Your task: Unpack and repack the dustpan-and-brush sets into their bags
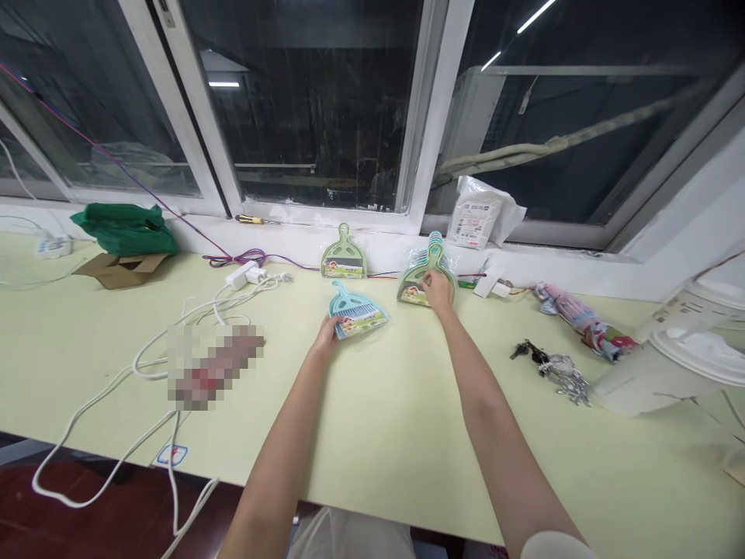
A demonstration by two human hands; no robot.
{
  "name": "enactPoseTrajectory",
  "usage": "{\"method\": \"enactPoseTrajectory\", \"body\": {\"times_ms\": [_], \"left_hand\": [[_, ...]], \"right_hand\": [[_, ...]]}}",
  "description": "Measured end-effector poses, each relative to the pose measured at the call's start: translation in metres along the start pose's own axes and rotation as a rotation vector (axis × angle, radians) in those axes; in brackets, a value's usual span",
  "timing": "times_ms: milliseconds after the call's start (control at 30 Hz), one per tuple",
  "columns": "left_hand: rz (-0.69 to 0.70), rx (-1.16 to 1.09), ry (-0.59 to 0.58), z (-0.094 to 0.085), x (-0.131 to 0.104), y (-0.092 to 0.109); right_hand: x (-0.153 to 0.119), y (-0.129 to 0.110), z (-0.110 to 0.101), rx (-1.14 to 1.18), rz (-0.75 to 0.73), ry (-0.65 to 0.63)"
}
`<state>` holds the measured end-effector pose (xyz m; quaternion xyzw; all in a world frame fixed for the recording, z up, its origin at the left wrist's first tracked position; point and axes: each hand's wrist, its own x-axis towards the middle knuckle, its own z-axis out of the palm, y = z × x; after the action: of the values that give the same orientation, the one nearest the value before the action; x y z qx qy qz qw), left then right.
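Note:
My left hand (327, 334) grips the near edge of a small blue dustpan-and-brush set (355, 312) lying flat on the pale green table (384, 419). My right hand (438, 291) rests its fingers on a stack of several packaged dustpan sets (424, 268), green and blue, which leans against the white window ledge. A single green dustpan set (344, 255) stands propped against the ledge, to the left of the stack and apart from both hands.
White cables and a charger (244, 275) trail across the table's left side. A green bag (126, 228) sits on cardboard at far left. A white plastic package (482, 215) lies on the ledge. Keys (552, 369), a folded umbrella (582, 320) and white buckets (692, 349) crowd the right.

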<state>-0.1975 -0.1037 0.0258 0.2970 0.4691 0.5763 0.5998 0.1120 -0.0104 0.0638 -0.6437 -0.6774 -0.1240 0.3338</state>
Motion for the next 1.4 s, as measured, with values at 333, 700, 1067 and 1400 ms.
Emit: {"method": "enactPoseTrajectory", "body": {"times_ms": [333, 700, 1067, 1400], "left_hand": [[0.018, -0.022, 0.004, -0.001, -0.003, -0.003], [-0.004, -0.156, -0.107, 0.004, -0.016, 0.0], [0.042, -0.147, -0.298, 0.05, -0.065, -0.015], [0.042, -0.177, -0.383, 0.076, -0.093, -0.031]], "right_hand": [[-0.003, -0.002, 0.004, -0.087, -0.008, -0.04], [-0.084, -0.015, -0.02, -0.077, -0.136, 0.023], [-0.17, -0.098, -0.085, 0.325, -0.272, -0.233], [-0.175, -0.068, -0.09, 1.175, 0.589, -0.159]]}}
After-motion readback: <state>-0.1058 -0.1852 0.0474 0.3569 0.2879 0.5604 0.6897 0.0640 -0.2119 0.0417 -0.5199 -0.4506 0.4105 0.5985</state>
